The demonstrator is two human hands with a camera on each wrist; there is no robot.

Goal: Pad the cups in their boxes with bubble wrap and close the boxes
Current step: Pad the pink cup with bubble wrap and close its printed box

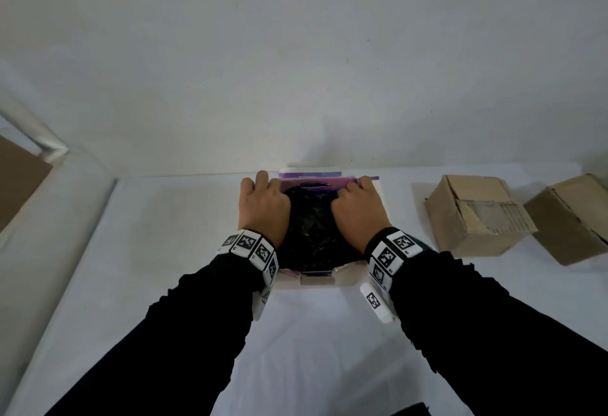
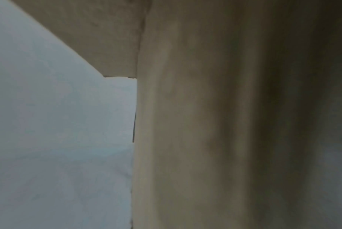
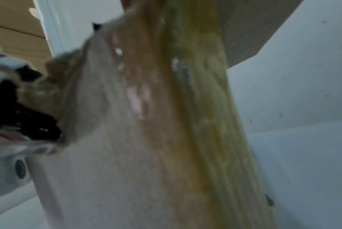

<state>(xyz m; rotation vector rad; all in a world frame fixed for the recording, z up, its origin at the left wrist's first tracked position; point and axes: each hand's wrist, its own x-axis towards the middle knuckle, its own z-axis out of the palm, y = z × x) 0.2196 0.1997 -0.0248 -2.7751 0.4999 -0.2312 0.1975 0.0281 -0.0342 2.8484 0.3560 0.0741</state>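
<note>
**At the far edge of the bench: padding pressed into the box**

On the white bench (image 1: 312, 333), seen from the head camera, the open box (image 1: 320, 279) sits between both wrists, filled with dark crinkled bubble wrap (image 1: 312, 228). The left hand (image 1: 261, 206) and right hand (image 1: 355, 208) lie on the wrap, fingers curled over the far pink flap (image 1: 316, 182); no cup shows beneath. I judge the step is best done by tucking the wrap evenly below the rim before folding flaps. Two brown cartons (image 1: 473, 214) stand well apart to the right, against a plain pale wall.

The left wrist view shows only blurred cardboard (image 2: 205, 124) and bench.

The right wrist view is blurred: cardboard, dark wrap (image 3: 38, 124).
</note>
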